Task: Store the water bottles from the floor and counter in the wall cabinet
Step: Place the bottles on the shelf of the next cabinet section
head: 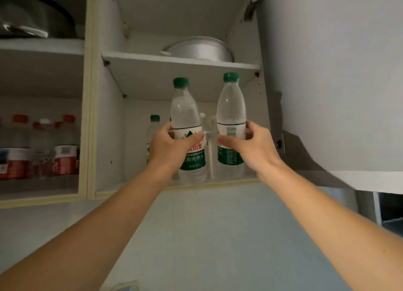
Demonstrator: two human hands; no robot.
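Note:
I look up into an open wall cabinet (pixel 174 187). My left hand (pixel 169 148) grips a clear water bottle (pixel 185 110) with a green cap and green label, upright at the front of the lower shelf. My right hand (pixel 253 148) grips a second green-capped bottle (pixel 231 107) beside it, also upright. Both bottles' bases are at the shelf's front edge; whether they rest on it I cannot tell. Behind them stand another green-capped bottle (pixel 154 125) and at least one clear bottle (pixel 207 125), partly hidden.
A metal basin (pixel 200 50) lies on the upper shelf (pixel 181 61). The left compartment holds several red-capped bottles (pixel 65 147) below and a dark pan (pixel 32 18) above. The open cabinet door (pixel 327 73) hangs at the right. Pale tiled wall runs below.

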